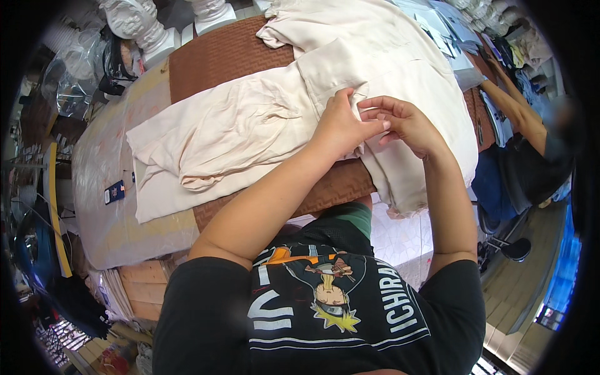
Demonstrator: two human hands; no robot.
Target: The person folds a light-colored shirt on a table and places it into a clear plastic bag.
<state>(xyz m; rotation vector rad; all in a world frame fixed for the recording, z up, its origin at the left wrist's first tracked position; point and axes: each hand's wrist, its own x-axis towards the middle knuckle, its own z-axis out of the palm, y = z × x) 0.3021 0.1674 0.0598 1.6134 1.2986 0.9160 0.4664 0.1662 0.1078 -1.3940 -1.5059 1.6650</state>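
Note:
A cream cloth garment (231, 125) lies across the table, creased, with one long part stretching left and a wider part to the right. My left hand (342, 124) is at its middle, index finger bent over a folded edge of the cloth. The left thumb points right, toward my other hand. My right hand (406, 125) hovers over the wider part, fingers curved and apart, its fingertips close to the left hand. Nothing shows between the right fingers. The cloth under both palms is partly hidden.
A brown textured cover (215, 59) and clear plastic sheeting (100, 156) lie on the table. A dark tag (114, 192) rests at the left. White balusters (140, 28) stand behind. At the right, another person's arm (515, 106) reaches toward stacked papers and bags (447, 37).

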